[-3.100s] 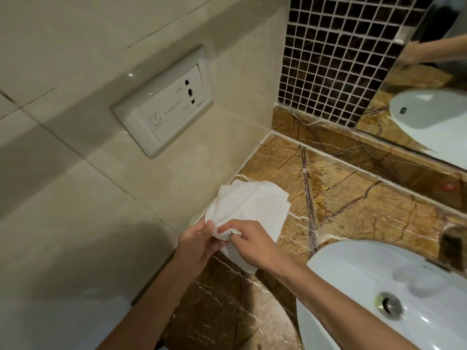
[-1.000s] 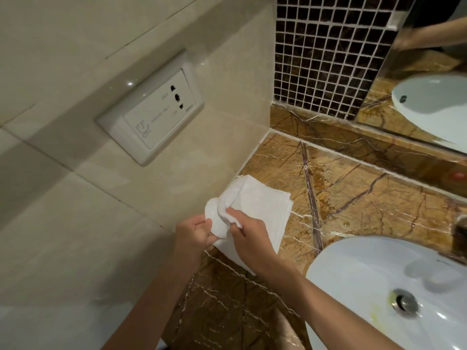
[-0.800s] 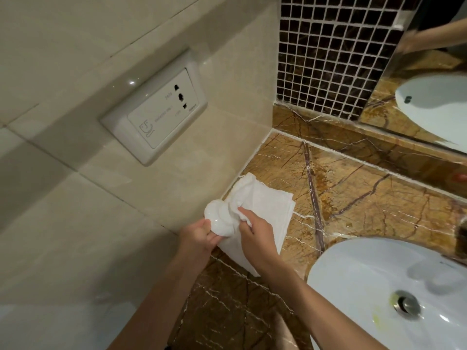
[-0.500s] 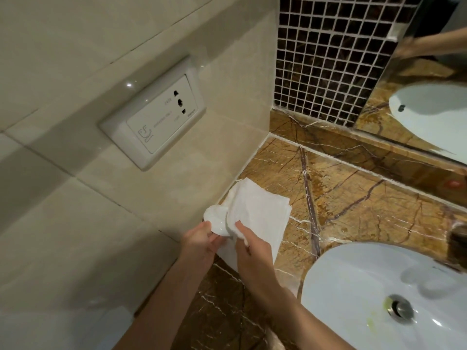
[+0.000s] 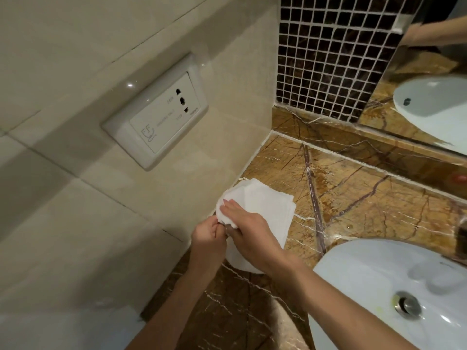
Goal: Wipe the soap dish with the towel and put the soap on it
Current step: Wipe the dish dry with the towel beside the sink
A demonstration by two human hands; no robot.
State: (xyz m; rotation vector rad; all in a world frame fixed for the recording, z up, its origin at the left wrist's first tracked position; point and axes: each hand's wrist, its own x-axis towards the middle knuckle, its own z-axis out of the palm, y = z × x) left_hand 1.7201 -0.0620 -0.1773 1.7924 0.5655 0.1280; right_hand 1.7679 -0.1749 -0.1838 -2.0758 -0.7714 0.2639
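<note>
A white folded towel (image 5: 267, 205) lies partly on the brown marble counter (image 5: 353, 198), close to the left wall. My right hand (image 5: 250, 228) presses a bunched part of the towel over a small white rounded soap dish (image 5: 220, 210). Only the dish's left edge shows. My left hand (image 5: 207, 236) pinches that dish from below and to the left. The two hands touch each other above the counter's edge. No soap is in view.
A white washbasin (image 5: 379, 286) with a metal drain (image 5: 409, 305) fills the lower right. A shaver socket plate (image 5: 156, 114) is set in the beige tiled wall on the left. Dark mosaic tiles (image 5: 328, 59) and a mirror (image 5: 429, 84) stand behind the counter.
My right hand has slid up and left, so the towel now covers most of the round dish that showed bare a moment ago. My left hand keeps its hold.
</note>
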